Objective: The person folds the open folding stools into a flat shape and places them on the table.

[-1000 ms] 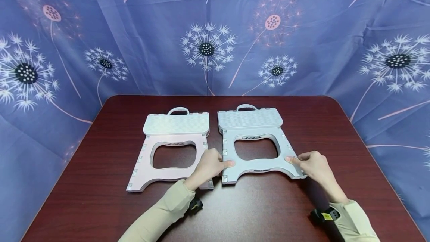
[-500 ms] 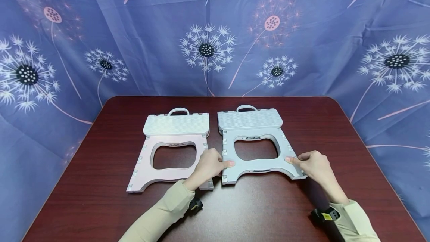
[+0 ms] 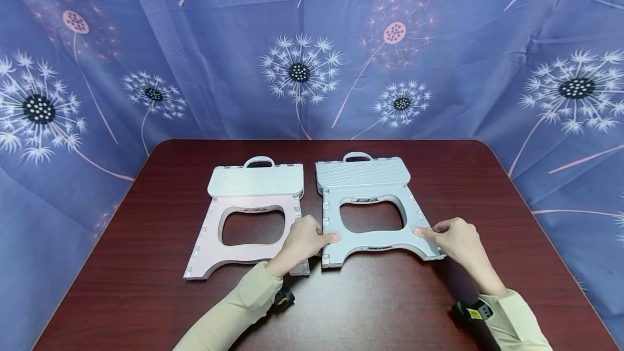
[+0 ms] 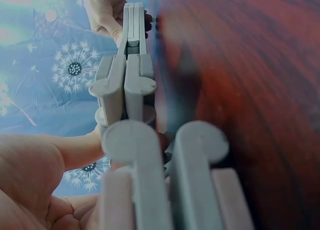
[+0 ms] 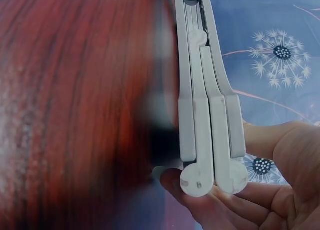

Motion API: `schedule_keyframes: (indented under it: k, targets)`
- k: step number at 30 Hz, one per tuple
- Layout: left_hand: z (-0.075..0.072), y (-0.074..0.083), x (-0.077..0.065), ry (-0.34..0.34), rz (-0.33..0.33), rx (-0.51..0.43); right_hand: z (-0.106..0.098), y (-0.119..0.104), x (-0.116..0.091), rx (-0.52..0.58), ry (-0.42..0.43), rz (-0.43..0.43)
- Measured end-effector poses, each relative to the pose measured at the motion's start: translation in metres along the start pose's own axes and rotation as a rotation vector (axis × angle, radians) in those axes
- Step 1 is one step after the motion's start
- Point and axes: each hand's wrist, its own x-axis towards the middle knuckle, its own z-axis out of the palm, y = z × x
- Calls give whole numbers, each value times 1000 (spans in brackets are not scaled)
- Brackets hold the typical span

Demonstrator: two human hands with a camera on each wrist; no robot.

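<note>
Two folding step stools lie folded flat side by side on the dark wood table. The right stool (image 3: 372,238) is pale blue-white, with a ribbed top, an oval cutout and a loop handle at its far end. My left hand (image 3: 303,238) grips its left leg, thumb on the upper face. At the right leg, my right hand (image 3: 455,238) pinches the edge the same way. Fingers under the stool are hidden in the head view. Folded leg ends (image 4: 135,145) fill the left wrist view. In the right wrist view, fingers curl beneath the leg ends (image 5: 202,140).
Left of it lies a pinkish-white folding stool (image 3: 253,180), its lower right leg partly covered by my left forearm. The dark red-brown table (image 3: 370,307) has rounded far corners. Behind it hangs a blue cloth (image 3: 224,69) printed with dandelions.
</note>
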Motion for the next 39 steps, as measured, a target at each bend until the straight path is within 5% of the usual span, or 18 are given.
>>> schedule_keyframes:
  k: [39]
  targets:
    - [2,0,-1,-3,-5,10,-2,-6,0,-47,-38,32]
